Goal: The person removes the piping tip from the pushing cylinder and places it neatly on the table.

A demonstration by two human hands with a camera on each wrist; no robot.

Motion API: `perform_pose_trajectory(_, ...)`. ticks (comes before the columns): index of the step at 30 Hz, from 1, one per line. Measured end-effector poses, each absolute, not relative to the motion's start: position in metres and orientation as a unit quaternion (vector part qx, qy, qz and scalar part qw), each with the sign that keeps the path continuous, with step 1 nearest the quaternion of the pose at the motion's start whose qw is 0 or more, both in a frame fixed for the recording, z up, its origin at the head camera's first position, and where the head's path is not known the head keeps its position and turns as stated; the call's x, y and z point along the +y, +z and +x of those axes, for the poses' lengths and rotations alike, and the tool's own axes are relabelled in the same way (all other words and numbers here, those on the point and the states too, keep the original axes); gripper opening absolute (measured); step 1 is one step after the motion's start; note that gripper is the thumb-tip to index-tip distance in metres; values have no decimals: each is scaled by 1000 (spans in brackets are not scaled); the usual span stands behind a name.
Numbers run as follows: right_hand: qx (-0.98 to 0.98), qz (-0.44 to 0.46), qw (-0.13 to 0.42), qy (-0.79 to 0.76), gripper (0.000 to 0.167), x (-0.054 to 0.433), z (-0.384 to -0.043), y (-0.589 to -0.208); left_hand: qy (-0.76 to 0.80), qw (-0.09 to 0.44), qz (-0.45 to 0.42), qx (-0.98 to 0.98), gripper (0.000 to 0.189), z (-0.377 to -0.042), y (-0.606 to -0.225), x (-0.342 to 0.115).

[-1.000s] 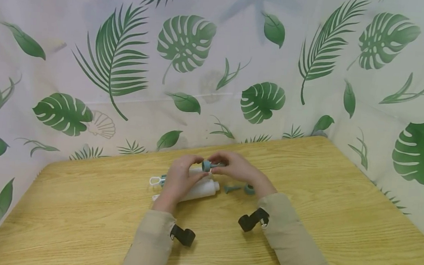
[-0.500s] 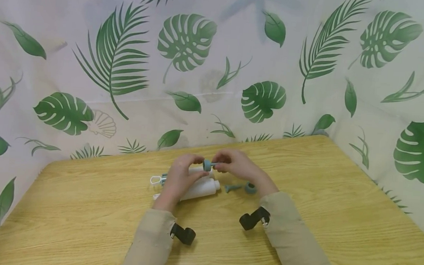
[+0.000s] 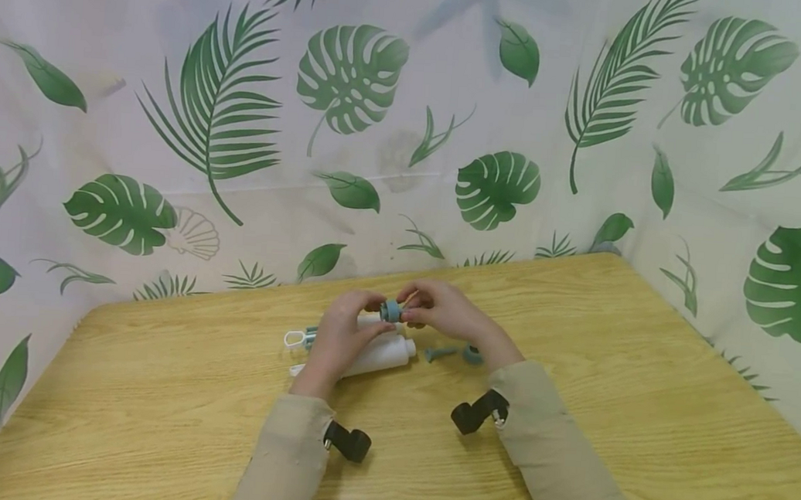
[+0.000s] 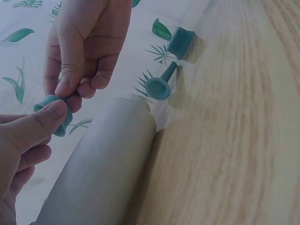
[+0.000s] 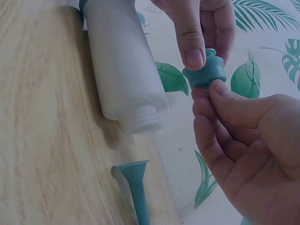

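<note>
A small teal bottle cap (image 3: 391,311) is held up between the two hands, over the bottles. My left hand (image 3: 346,335) pinches it between thumb and fingers. From the other side, my right hand (image 3: 441,312) pinches it with thumb and fingertips; a small knob shows on the cap in the right wrist view. The slim stem is hidden now. Below lies a white bottle (image 3: 382,357) with a bare threaded neck, also seen as a white bottle (image 5: 126,61) in the right wrist view. A second white bottle (image 3: 367,323) lies behind it, partly covered by my left hand.
On the wooden table (image 3: 570,417), a teal funnel-ended stem (image 3: 440,354) and a teal cap (image 3: 473,354) lie right of the bottles. A white loop (image 3: 294,340) juts out left of my left hand. A leaf-printed sheet (image 3: 346,223) hangs behind the table.
The stem that showed between the cap and my right fingers is no longer visible. My right fingers now sit close against the cap; my left hand stays nearly still, the cap turning slightly.
</note>
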State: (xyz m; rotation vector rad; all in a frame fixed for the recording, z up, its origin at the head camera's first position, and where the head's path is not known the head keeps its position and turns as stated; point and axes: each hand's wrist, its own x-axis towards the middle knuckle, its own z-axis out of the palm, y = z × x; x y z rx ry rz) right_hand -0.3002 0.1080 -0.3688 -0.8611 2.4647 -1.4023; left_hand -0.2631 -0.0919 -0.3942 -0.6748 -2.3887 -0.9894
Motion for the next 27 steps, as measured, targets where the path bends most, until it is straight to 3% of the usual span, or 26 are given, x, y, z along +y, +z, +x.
perform_pose_trajectory(8, 830, -322, 80, -448, 35, 109, -302, -370, -362, 243, -253, -864, 33, -264, -396, -91)
perform_pose_trajectory(15, 834, -308, 78, -452, 32, 108, -301, -370, -373, 228, -240, -867, 37, -262, -393, -90)
perform_pose_trajectory(22, 830, -294, 82, -467, 31, 112, -302, -368, -371, 235, -258, -861, 22, -262, -392, -90)
perform_pose_trajectory(27, 837, -284, 79, -461, 31, 117, -303, -368, -359, 234, -258, -866, 22, -261, -392, -89)
